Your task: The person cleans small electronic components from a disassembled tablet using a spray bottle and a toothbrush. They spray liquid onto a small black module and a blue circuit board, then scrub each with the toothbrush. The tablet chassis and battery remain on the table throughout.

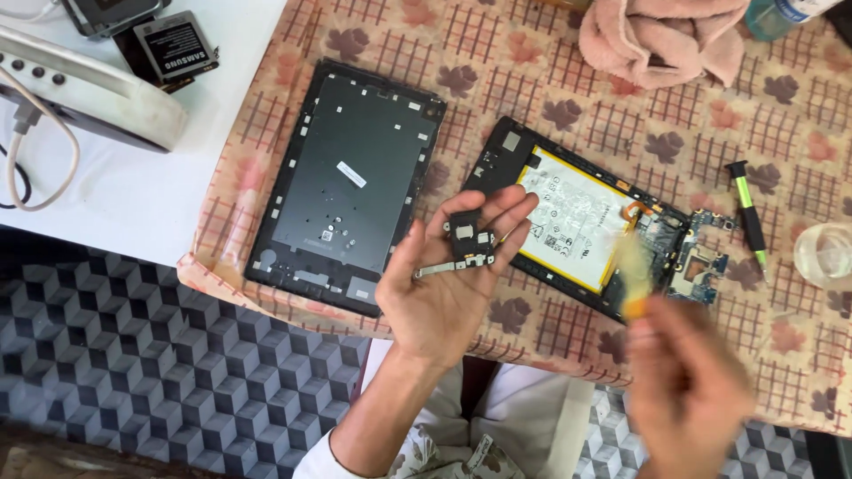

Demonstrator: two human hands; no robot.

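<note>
My left hand [448, 284] is held palm up over the near table edge, with a small black tablet part [468, 241] and a thin metal strip lying on the palm and fingers. My right hand [688, 390] is blurred at the lower right and grips a pale brush with a yellow-orange ferrule [632, 270]. Behind the hands lies an opened tablet body [577, 217] with a white battery, an orange flex cable and a bare circuit board at its right end. The dark grey tablet back cover [351, 182] lies inner side up to the left.
A patterned cloth [781, 355] covers the table. A black and green screwdriver [750, 217] and a clear round lid [825, 253] lie at the right. A pink towel [661, 35] is at the back. A white device with cables [89, 93] and a phone battery [173, 44] sit at left.
</note>
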